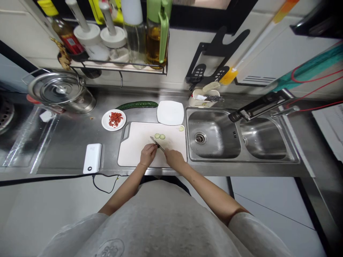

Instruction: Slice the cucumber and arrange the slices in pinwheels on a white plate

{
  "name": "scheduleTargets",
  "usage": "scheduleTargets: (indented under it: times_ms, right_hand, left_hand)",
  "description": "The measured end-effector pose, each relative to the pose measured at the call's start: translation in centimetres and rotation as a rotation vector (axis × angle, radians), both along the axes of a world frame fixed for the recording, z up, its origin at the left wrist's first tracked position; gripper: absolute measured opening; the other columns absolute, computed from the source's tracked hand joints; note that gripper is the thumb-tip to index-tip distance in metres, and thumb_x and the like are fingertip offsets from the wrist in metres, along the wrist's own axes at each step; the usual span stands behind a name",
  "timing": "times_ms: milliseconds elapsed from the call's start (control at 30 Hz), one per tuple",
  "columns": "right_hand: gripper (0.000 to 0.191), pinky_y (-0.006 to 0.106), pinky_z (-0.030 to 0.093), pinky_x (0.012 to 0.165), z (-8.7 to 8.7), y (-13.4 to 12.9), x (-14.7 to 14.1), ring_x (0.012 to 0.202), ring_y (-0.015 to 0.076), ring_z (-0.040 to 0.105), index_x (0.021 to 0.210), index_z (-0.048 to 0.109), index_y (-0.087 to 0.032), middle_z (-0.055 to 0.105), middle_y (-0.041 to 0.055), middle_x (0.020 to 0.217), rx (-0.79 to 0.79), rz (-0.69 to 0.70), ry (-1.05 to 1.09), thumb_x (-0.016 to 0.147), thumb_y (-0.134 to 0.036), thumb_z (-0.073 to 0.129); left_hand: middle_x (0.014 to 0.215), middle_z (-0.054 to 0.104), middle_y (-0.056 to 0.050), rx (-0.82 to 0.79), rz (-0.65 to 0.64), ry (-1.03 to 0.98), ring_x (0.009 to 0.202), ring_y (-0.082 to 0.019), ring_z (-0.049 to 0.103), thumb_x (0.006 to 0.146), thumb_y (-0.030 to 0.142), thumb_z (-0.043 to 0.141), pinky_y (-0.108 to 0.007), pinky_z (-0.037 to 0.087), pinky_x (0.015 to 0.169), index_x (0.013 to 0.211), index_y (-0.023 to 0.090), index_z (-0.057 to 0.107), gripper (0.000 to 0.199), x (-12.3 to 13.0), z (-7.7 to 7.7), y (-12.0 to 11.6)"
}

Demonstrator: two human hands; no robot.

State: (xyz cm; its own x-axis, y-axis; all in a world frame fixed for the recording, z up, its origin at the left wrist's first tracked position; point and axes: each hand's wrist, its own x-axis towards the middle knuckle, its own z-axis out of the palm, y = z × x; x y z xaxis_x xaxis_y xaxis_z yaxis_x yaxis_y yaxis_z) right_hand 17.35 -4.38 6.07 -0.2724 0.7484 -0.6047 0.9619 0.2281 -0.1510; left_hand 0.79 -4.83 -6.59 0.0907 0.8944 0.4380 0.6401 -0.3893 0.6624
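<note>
My right hand point(174, 159) is closed round the handle of a kitchen knife point(160, 146), its blade pointing up and left over the white cutting board point(134, 150). Against the blade, my left hand point(149, 155) pinches a small dark green piece of cucumber, mostly hidden by the fingers and knife. Just beyond the knife tip lie two pale cucumber slices point(160, 136). Another slice point(181, 128) rests at the board's far right corner. Behind the board are a long dark green cucumber point(138, 105) and a white square plate point(170, 112).
A round white plate point(104, 123) bears chopped red pieces point(115, 119). A white power bank point(92, 158) lies near the counter's front edge. At the back left stands a lidded steel pot point(61, 92). The double sink point(214, 159) adjoins the board's right; a bottle rack point(118, 65) hangs above.
</note>
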Motion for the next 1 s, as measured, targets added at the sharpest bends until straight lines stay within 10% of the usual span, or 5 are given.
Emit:
scheduleTargets:
  times_ms: [1000]
  right_hand:
    - [0.029, 0.031, 0.049, 0.077, -2.1, -0.8, -0.6, 0.097, 0.0232, 0.066, 0.115, 0.05, -0.013, 0.068, 0.0159, 0.099, 0.036, 0.001, -0.028, 0.098, -0.022, 0.028]
  left_hand:
    - [0.095, 0.07, -0.007, 0.001, 0.008, -0.008, 0.091, -0.017, 0.065, 0.091, 0.024, 0.052, -0.035, 0.055, 0.083, 0.094, 0.021, 0.069, 0.018, 0.1, -0.1, -0.1]
